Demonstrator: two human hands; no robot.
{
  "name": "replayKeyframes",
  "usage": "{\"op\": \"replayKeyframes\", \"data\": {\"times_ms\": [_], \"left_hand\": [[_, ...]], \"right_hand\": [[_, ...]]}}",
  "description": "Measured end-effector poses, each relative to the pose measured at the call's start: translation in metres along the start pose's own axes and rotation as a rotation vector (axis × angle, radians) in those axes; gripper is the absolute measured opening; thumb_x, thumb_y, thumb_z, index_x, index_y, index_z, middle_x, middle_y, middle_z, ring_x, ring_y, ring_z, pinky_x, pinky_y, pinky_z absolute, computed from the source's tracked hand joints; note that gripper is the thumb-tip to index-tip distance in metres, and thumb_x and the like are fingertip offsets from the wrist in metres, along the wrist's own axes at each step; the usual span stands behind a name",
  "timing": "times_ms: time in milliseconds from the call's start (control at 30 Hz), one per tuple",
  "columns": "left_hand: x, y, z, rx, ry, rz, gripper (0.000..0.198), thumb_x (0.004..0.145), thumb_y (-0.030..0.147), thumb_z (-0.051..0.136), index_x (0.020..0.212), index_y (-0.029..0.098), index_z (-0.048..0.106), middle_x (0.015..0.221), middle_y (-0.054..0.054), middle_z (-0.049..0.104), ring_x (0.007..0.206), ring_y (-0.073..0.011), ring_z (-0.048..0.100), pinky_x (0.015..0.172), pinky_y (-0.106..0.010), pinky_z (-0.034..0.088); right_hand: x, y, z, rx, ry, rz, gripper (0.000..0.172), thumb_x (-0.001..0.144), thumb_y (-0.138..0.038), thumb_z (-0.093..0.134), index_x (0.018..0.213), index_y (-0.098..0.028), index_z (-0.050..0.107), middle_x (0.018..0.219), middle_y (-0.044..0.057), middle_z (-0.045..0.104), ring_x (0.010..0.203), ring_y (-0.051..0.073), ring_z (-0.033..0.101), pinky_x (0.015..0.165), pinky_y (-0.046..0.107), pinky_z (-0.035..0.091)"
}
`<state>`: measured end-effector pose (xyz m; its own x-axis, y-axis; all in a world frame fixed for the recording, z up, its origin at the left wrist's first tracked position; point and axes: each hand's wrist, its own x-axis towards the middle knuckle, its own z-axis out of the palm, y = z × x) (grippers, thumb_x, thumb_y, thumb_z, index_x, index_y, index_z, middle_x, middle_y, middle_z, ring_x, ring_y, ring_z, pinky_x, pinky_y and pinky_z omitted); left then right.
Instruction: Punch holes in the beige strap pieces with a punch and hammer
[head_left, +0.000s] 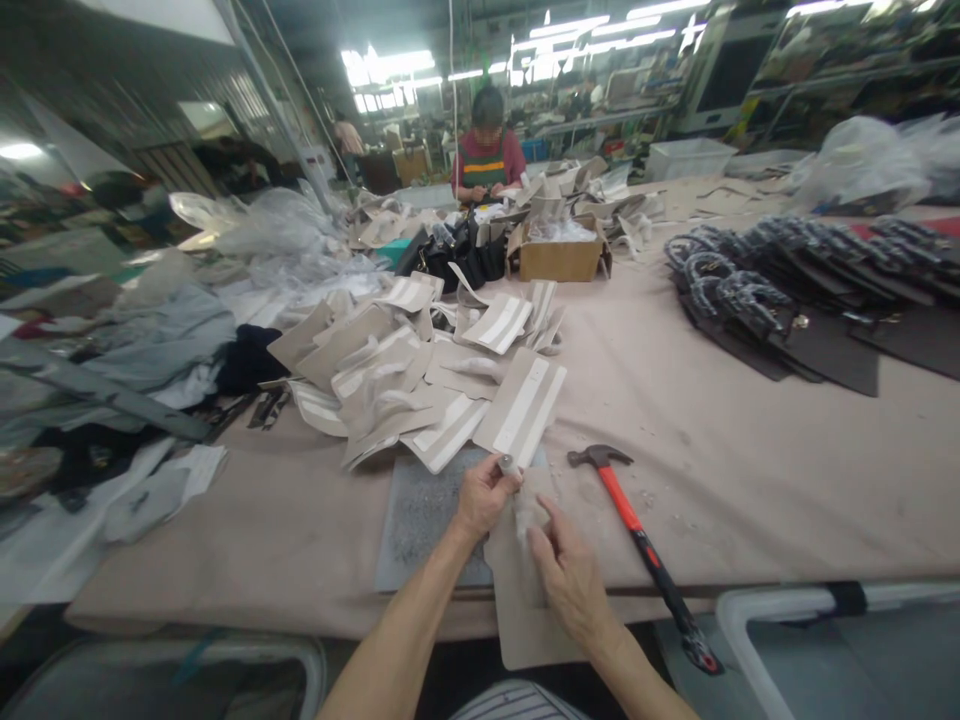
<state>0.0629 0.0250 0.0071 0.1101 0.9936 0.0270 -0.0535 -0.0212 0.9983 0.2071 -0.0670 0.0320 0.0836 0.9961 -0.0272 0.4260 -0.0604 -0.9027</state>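
Observation:
My left hand (486,494) is closed, thumb and fingers pinching the upper end of a beige panel (517,610) with a white wrapped, rolled piece (509,466) showing at its tip. The panel hangs down over the table's front edge. My right hand (568,565) rests against the panel's right side, its index finger stretched out and apart from the thumb; its other fingers are partly hidden. Under the left hand lies a grey slab (420,525). To the right of my hands lies a claw hammer (637,535) with a red and black handle.
Beige panels with white strips (405,375) are heaped beyond my hands. Dark panels with wrapped chain handles (795,290) lie at right. Farther back are a cardboard box (559,257), black items (461,250) and a seated person (489,155). Plastic bins (772,597) flank the front edge.

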Motion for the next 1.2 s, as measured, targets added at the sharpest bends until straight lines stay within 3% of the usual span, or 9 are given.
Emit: {"op": "replayKeyframes", "data": {"times_ms": [200, 333, 467, 600, 700, 767, 867, 1033, 1200], "left_hand": [[-0.001, -0.006, 0.001, -0.023, 0.004, 0.016, 0.028, 0.077, 0.039, 0.076, 0.090, 0.015, 0.071, 0.082, -0.005, 0.073, 0.073, -0.0189, 0.067, 0.069, -0.026, 0.053], [-0.002, -0.006, 0.001, 0.007, 0.010, 0.029, 0.026, 0.077, 0.039, 0.075, 0.088, 0.016, 0.071, 0.079, -0.004, 0.072, 0.071, -0.0184, 0.065, 0.067, -0.026, 0.053], [-0.003, -0.006, 0.001, 0.050, -0.003, 0.052, 0.020, 0.077, 0.033, 0.073, 0.089, 0.017, 0.071, 0.082, -0.004, 0.072, 0.074, -0.0189, 0.066, 0.069, -0.025, 0.052], [-0.003, -0.006, -0.001, 0.090, -0.045, 0.080, 0.013, 0.078, 0.026, 0.070, 0.088, 0.017, 0.071, 0.079, -0.002, 0.070, 0.073, -0.0176, 0.064, 0.068, -0.024, 0.050], [-0.003, -0.006, -0.001, 0.114, -0.056, 0.107, 0.012, 0.078, 0.023, 0.069, 0.088, 0.017, 0.071, 0.075, 0.000, 0.067, 0.069, -0.0160, 0.061, 0.064, -0.022, 0.047], [-0.005, -0.006, 0.000, 0.128, -0.045, 0.121, 0.012, 0.078, 0.021, 0.069, 0.089, 0.017, 0.071, 0.074, 0.000, 0.066, 0.068, -0.0158, 0.060, 0.064, -0.022, 0.047], [-0.007, -0.006, 0.000, 0.164, -0.038, 0.140, 0.012, 0.078, 0.021, 0.068, 0.089, 0.017, 0.071, 0.073, 0.001, 0.063, 0.066, -0.0150, 0.057, 0.063, -0.022, 0.045], [-0.008, -0.003, 0.000, 0.237, -0.076, 0.159, 0.014, 0.079, 0.023, 0.067, 0.090, 0.018, 0.072, 0.071, 0.001, 0.060, 0.064, -0.0148, 0.052, 0.061, -0.022, 0.041], [-0.009, -0.004, 0.001, 0.279, -0.058, 0.168, 0.013, 0.078, 0.023, 0.066, 0.088, 0.017, 0.072, 0.065, 0.003, 0.057, 0.059, -0.0131, 0.048, 0.058, -0.021, 0.039]], "right_hand": [[0.016, 0.053, -0.063, -0.387, 0.276, 0.029, 0.052, 0.089, -0.053, 0.040, 0.116, -0.014, 0.061, 0.092, 0.012, 0.063, 0.087, 0.030, 0.061, 0.083, 0.043, 0.050], [0.018, 0.086, -0.089, -0.719, 0.232, 0.000, 0.044, 0.089, -0.044, 0.041, 0.111, -0.012, 0.062, 0.092, 0.015, 0.060, 0.087, 0.031, 0.058, 0.082, 0.044, 0.048], [0.020, 0.089, -0.096, -0.839, 0.108, 0.032, 0.026, 0.088, -0.032, 0.047, 0.100, -0.015, 0.063, 0.090, 0.014, 0.060, 0.085, 0.030, 0.058, 0.075, 0.040, 0.046], [0.031, 0.071, -0.101, -0.430, 0.013, 0.338, 0.005, 0.076, -0.026, 0.056, 0.075, -0.022, 0.055, 0.069, 0.004, 0.054, 0.065, 0.021, 0.052, 0.059, 0.031, 0.040], [0.035, 0.052, -0.100, 0.098, -0.176, 0.572, 0.014, 0.070, -0.034, 0.058, 0.069, -0.024, 0.049, 0.062, -0.001, 0.048, 0.053, 0.015, 0.044, 0.048, 0.027, 0.039], [0.033, 0.035, -0.096, 0.235, -0.231, 0.619, 0.020, 0.071, -0.042, 0.054, 0.071, -0.025, 0.045, 0.062, -0.003, 0.044, 0.046, 0.013, 0.038, 0.043, 0.027, 0.038], [0.028, 0.003, -0.094, 0.229, -0.157, 0.549, 0.030, 0.079, -0.055, 0.047, 0.072, -0.027, 0.039, 0.059, -0.006, 0.038, 0.040, 0.011, 0.031, 0.037, 0.025, 0.031], [0.021, -0.038, -0.099, -0.235, 0.030, -0.006, 0.038, 0.091, -0.060, 0.034, 0.075, -0.027, 0.043, 0.055, -0.002, 0.045, 0.047, 0.016, 0.044, 0.046, 0.028, 0.030], [0.023, -0.049, -0.106, -0.697, -0.168, -0.156, 0.027, 0.092, -0.045, 0.039, 0.074, -0.025, 0.045, 0.052, 0.000, 0.049, 0.042, 0.014, 0.035, 0.050, 0.031, 0.015]]}}
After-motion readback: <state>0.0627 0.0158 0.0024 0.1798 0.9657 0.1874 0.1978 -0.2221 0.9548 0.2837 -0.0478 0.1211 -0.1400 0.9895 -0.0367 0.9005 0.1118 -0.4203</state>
